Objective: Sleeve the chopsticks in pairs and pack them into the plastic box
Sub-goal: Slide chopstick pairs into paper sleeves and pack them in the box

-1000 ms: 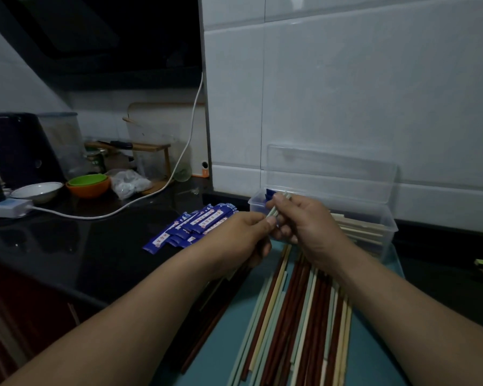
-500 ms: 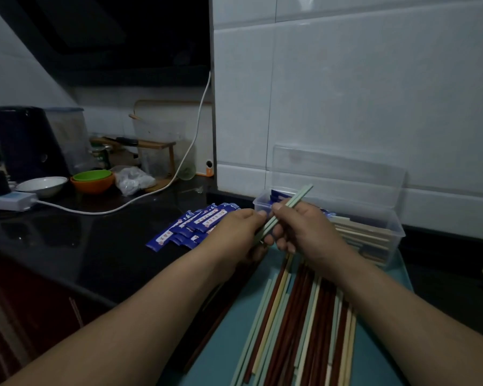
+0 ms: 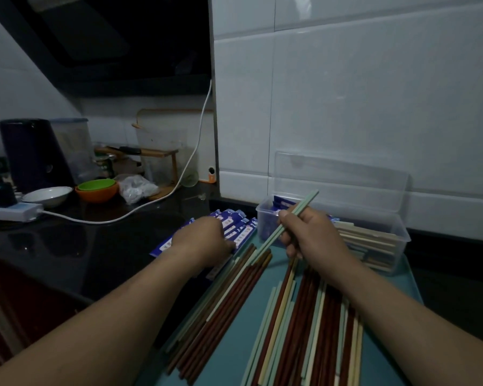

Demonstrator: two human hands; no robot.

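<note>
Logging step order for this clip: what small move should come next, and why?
Probably the left hand lifts one of the sleeves: it rests on that pile, and the right hand holds bare pale green chopsticks, ready for sleeving.

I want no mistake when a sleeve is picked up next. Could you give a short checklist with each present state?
1. Right hand grips the pale green chopsticks: ok.
2. Exactly two sticks in that grip: cannot tell.
3. Left hand rests on the blue sleeves: ok.
4. One single sleeve pinched: cannot tell.
5. Clear plastic box open, lid up: ok.
</note>
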